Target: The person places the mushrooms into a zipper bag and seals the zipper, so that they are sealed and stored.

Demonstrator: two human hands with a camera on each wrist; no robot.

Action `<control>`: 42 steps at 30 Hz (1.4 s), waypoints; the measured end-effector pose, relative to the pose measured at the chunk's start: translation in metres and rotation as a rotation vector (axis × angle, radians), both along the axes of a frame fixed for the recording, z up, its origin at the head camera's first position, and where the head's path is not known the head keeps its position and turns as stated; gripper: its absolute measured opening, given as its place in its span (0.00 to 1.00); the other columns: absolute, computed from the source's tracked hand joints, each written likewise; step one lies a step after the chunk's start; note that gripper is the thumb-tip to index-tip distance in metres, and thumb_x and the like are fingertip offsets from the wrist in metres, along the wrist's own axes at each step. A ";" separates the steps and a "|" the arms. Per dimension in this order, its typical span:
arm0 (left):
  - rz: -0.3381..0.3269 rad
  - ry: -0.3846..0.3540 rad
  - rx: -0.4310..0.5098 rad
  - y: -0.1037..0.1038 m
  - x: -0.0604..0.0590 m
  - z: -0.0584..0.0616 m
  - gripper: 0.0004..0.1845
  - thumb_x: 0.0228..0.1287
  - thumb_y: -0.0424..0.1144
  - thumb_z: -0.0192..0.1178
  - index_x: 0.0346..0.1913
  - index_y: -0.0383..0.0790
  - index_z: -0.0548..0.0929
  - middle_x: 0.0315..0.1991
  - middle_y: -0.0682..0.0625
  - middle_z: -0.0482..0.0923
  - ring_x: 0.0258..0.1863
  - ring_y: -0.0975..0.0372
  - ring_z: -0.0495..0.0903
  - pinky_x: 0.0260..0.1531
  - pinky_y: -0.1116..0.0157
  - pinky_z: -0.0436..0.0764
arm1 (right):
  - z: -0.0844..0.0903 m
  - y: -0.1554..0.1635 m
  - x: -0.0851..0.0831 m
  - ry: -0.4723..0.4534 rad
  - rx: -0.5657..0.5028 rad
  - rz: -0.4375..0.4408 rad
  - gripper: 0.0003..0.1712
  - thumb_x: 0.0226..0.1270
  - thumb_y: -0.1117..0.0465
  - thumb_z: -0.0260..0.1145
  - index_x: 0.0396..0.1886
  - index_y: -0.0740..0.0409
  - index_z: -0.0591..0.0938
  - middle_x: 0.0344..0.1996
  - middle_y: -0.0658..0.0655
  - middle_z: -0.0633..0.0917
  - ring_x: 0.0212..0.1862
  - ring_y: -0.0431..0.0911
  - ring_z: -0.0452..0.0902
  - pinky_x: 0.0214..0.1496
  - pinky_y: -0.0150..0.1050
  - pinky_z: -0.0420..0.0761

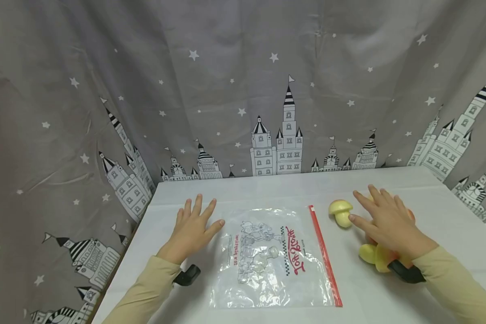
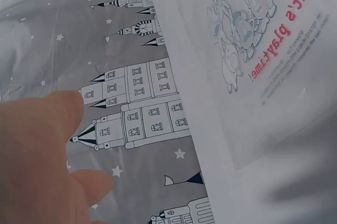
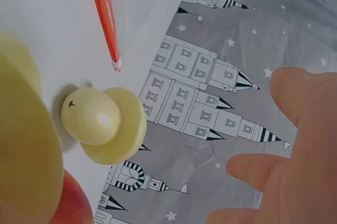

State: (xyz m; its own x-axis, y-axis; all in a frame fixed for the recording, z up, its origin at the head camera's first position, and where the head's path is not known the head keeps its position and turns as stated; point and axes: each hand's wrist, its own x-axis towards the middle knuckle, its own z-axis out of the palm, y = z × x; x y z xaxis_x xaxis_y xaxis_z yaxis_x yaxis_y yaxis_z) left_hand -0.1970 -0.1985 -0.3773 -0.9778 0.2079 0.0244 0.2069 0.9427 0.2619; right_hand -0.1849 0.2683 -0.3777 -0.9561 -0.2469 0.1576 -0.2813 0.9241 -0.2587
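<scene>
My left hand (image 1: 192, 231) hovers at the left edge of a clear zip bag (image 1: 263, 252), its fingers spread and nothing in them. The bag lies flat, with red print, cartoon figures and a red zip strip (image 1: 323, 254) on its right side. Fingers straight and apart, my right hand (image 1: 393, 222) is over a cluster of yellow and reddish toy pieces (image 1: 382, 258), hiding part of them. Just left of its fingertips lies a pale yellow toy mushroom (image 1: 341, 212); the right wrist view shows this mushroom (image 3: 95, 116) on its side.
A white table (image 1: 186, 303) carries everything. Behind it hangs a grey curtain (image 1: 227, 67) printed with castles and stars. Each wrist wears a black device, the left device (image 1: 187, 275) near the bag and the right device (image 1: 407, 272) over the toy pieces.
</scene>
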 end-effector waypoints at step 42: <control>-0.084 -0.015 0.017 0.031 -0.004 -0.005 0.36 0.76 0.57 0.50 0.79 0.42 0.62 0.81 0.29 0.42 0.79 0.30 0.38 0.75 0.31 0.42 | -0.010 -0.008 0.007 0.040 -0.021 0.039 0.38 0.73 0.42 0.60 0.72 0.62 0.71 0.72 0.81 0.63 0.71 0.80 0.57 0.70 0.79 0.51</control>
State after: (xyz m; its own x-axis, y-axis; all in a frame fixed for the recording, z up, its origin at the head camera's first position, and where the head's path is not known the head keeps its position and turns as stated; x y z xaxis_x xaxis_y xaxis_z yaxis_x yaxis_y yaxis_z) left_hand -0.2009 -0.1675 -0.3819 -0.9574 0.2885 0.0147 0.2808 0.9176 0.2815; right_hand -0.1779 0.2603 -0.3881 -0.9385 -0.2805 0.2012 -0.3279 0.9065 -0.2658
